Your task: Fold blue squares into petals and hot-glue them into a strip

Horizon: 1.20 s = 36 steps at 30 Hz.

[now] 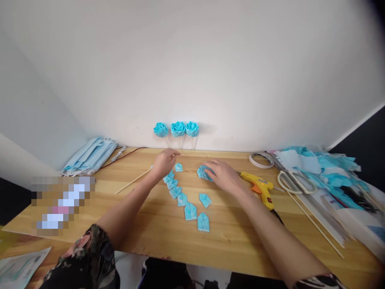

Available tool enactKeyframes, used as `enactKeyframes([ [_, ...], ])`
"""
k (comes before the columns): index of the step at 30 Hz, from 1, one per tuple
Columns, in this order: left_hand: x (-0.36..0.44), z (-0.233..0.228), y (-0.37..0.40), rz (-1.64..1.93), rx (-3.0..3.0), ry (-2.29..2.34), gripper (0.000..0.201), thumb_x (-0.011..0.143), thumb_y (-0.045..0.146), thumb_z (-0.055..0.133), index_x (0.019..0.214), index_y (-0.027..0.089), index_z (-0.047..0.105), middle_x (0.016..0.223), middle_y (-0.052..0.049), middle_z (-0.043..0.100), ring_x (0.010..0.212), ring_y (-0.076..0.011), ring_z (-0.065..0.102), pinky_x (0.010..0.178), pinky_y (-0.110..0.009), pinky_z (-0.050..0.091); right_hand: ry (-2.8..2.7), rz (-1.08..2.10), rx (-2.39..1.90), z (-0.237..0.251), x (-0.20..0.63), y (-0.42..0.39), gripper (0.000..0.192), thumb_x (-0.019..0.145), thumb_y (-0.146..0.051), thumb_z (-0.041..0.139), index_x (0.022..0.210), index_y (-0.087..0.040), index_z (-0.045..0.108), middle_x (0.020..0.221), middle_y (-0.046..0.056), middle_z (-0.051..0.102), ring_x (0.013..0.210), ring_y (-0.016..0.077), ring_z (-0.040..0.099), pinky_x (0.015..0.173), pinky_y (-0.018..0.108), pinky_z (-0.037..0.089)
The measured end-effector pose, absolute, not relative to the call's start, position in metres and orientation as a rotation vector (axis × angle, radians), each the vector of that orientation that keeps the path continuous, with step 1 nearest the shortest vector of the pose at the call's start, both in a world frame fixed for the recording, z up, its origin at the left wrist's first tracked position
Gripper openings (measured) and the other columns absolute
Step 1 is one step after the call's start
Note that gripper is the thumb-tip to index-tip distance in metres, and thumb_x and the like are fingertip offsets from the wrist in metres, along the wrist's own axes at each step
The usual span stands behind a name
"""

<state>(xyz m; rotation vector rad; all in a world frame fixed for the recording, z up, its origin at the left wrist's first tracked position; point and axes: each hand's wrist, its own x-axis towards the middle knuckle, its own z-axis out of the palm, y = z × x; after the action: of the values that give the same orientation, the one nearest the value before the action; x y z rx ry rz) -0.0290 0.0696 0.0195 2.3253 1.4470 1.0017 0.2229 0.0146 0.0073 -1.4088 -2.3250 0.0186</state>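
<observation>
Fingers of my right hand point(224, 174) curl loosely over a small cluster of blue folded petals point(204, 172) near the table's point(150, 224) back edge; left hand point(164, 162) cups the skewer point(134, 181) end beside them. Petals look light, soft, easily crushed, so pinch at the folded base.

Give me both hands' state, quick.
Left hand: curled over the near end of a wooden stick; grip cannot be told.
Right hand: fingers lying on a blue folded piece, not clearly gripping it.
</observation>
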Motion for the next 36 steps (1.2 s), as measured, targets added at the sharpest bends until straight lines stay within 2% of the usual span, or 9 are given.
enactKeyframes([
  [5, -0.054, 0.003, 0.057, 1.164, 2.165, 1.513, 0.027, 0.082, 0.015, 0.045, 0.094, 0.017, 0.068, 0.098, -0.005, 0.070, 0.086, -0.0173, 0.064, 0.079, -0.029, 0.050, -2.542, 0.091, -1.249, 0.011, 0.175, 0.041, 0.041, 0.084, -0.029, 0.062, 0.125, -0.022, 0.059, 0.121, 0.010, 0.064, 0.114, 0.0253, 0.054, 0.096, 0.037, 0.039],
  [9, -0.060, 0.001, 0.052, 1.196, 2.054, 1.564, 0.025, 0.083, 0.017, 0.046, 0.093, 0.017, 0.069, 0.094, -0.005, 0.071, 0.082, -0.0167, 0.064, 0.077, -0.029, 0.050, -2.545, 0.150, -1.270, 0.003, 0.141, 0.064, 0.046, 0.082, -0.035, 0.065, 0.125, -0.023, 0.058, 0.124, 0.009, 0.062, 0.116, 0.0264, 0.051, 0.095, 0.038, 0.038],
  [14, -0.060, 0.002, 0.052, 1.187, 2.085, 1.529, 0.023, 0.083, 0.017, 0.047, 0.092, 0.018, 0.069, 0.093, -0.004, 0.072, 0.082, -0.0163, 0.064, 0.077, -0.028, 0.050, -2.565, 0.179, -1.274, -0.006, 0.136, 0.070, 0.029, 0.083, -0.030, 0.063, 0.110, -0.023, 0.064, 0.118, 0.007, 0.065, 0.111, 0.0243, 0.054, 0.092, 0.036, 0.038],
  [20, -0.058, -0.001, 0.052, 1.177, 2.096, 1.515, 0.024, 0.083, 0.017, 0.047, 0.091, 0.019, 0.069, 0.094, -0.004, 0.072, 0.084, -0.0163, 0.064, 0.076, -0.027, 0.049, -2.579, 0.177, -1.310, 0.000, 0.185, 0.056, 0.015, 0.084, -0.026, 0.059, 0.097, -0.022, 0.066, 0.104, 0.006, 0.069, 0.099, 0.0223, 0.060, 0.085, 0.033, 0.041],
  [25, -0.048, 0.005, 0.042, 1.192, 2.091, 1.435, 0.023, 0.083, 0.018, 0.049, 0.092, 0.018, 0.070, 0.092, -0.003, 0.072, 0.081, -0.0151, 0.063, 0.076, -0.026, 0.048, -2.451, 0.206, -1.417, 0.012, 0.211, 0.040, 0.015, 0.084, -0.028, 0.058, 0.096, -0.021, 0.064, 0.099, 0.005, 0.070, 0.090, 0.0207, 0.063, 0.077, 0.030, 0.043],
  [29, -0.033, 0.012, 0.024, 1.079, 2.136, 1.232, 0.022, 0.082, 0.028, 0.058, 0.097, 0.017, 0.070, 0.088, -0.003, 0.071, 0.075, -0.0143, 0.061, 0.071, -0.025, 0.046, -2.341, 0.235, -1.375, 0.025, 0.202, 0.015, 0.012, 0.084, -0.030, 0.059, 0.092, -0.024, 0.064, 0.095, 0.002, 0.071, 0.087, 0.0194, 0.063, 0.075, 0.029, 0.043],
  [33, -0.020, 0.012, 0.012, 0.936, 2.196, 1.055, 0.025, 0.079, 0.039, 0.065, 0.092, 0.018, 0.071, 0.082, -0.003, 0.069, 0.074, -0.0145, 0.058, 0.069, -0.024, 0.043, -2.283, 0.189, -1.320, 0.029, 0.186, -0.004, 0.008, 0.084, -0.026, 0.058, 0.089, -0.023, 0.064, 0.091, 0.003, 0.070, 0.087, 0.0207, 0.062, 0.076, 0.031, 0.043],
  [36, -0.016, 0.010, 0.010, 0.890, 2.141, 1.081, 0.017, 0.080, 0.033, 0.062, 0.081, 0.018, 0.071, 0.072, -0.001, 0.065, 0.068, -0.0126, 0.055, 0.065, -0.023, 0.040, -2.268, 0.181, -1.276, 0.025, 0.179, -0.010, 0.007, 0.083, -0.025, 0.059, 0.089, -0.023, 0.063, 0.090, 0.005, 0.069, 0.088, 0.0216, 0.062, 0.078, 0.033, 0.043],
])
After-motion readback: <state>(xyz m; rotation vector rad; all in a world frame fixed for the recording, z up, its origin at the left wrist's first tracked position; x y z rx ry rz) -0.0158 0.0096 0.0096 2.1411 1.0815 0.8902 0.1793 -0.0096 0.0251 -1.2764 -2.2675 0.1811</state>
